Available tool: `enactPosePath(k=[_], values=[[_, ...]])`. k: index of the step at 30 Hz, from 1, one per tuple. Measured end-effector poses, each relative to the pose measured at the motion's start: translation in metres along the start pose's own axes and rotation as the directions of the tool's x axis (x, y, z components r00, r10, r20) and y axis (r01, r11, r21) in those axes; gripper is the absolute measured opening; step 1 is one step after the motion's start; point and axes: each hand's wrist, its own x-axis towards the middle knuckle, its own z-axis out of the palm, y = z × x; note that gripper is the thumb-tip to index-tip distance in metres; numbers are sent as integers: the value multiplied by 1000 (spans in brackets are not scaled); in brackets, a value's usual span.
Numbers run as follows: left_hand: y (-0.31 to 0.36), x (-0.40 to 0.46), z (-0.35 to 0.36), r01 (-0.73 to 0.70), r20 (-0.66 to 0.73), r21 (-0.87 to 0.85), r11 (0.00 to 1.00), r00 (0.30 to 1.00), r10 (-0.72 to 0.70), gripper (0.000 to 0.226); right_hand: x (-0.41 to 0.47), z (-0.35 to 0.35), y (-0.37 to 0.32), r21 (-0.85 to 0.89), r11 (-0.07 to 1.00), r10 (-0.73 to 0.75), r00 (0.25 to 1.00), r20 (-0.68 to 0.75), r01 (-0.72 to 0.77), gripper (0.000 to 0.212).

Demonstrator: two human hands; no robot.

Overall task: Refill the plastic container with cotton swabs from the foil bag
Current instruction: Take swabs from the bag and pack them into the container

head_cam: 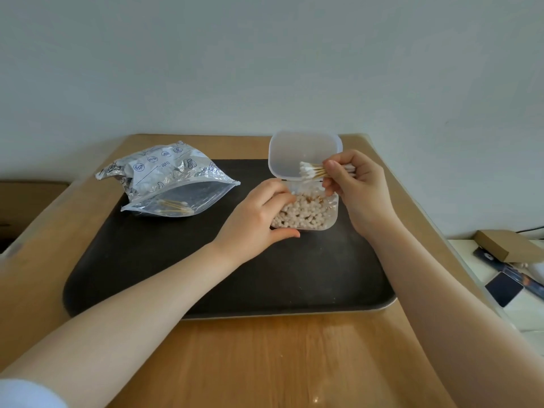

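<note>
A clear plastic container (329,222) stands on the black tray, packed with upright cotton swabs, its hinged lid (303,148) open and standing behind it. My left hand (259,213) grips the container's left side, thumb along its front edge. My right hand (356,184) holds a small bundle of cotton swabs (310,169) with wooden sticks, lying sideways just above the container's back edge. The foil bag (167,181) lies open on the tray's left, with a few swabs showing inside its clear mouth.
The black tray (235,278) sits on a wooden table (265,363) that ends at a pale wall. A cardboard box (506,245) and dark flat items lie on a white surface to the right. A brown surface is at the far left.
</note>
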Motion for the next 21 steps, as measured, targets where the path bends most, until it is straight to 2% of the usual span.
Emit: enactPosePath(k=[3, 5, 7, 9, 11, 13, 15, 17, 21], values=[[4, -2, -1, 33, -10, -18, 999, 999, -33, 58, 2, 1, 1, -80, 997, -19, 1000, -5, 18, 14], [6, -2, -1, 53, -11, -9, 999, 999, -53, 59, 1, 3, 3, -215, 974, -67, 997, 24, 70, 14], [6, -3, -3, 65, -14, -1, 998, 998, -65, 58, -1, 9, 4, -397, 895, -180, 979, 91, 202, 9], [5, -3, -5, 83, -18, -36, 996, 996, -84, 58, -1, 13, 5, -538, 731, -362, 907, 217, 420, 5], [3, -2, -5, 98, -22, -84, 992, 995, -101, 59, 0, 15, 9, -585, 563, -456, 809, 370, 584, 11], [2, -3, -5, 112, -26, -111, 988, 993, -115, 60, 3, 14, 14, -620, 372, -476, 716, 511, 691, 17], [2, -2, -5, 123, -41, -126, 984, 991, -129, 63, 6, 16, 15, -646, 219, -430, 667, 609, 731, 8], [2, -2, -4, 137, -69, -161, 977, 986, -150, 68, 8, 21, 10, -656, 195, -360, 676, 643, 729, 3], [7, -2, -2, 203, -117, -322, 925, 961, -252, 84, 4, 40, -1, -700, 284, -176, 753, 634, 655, 47]])
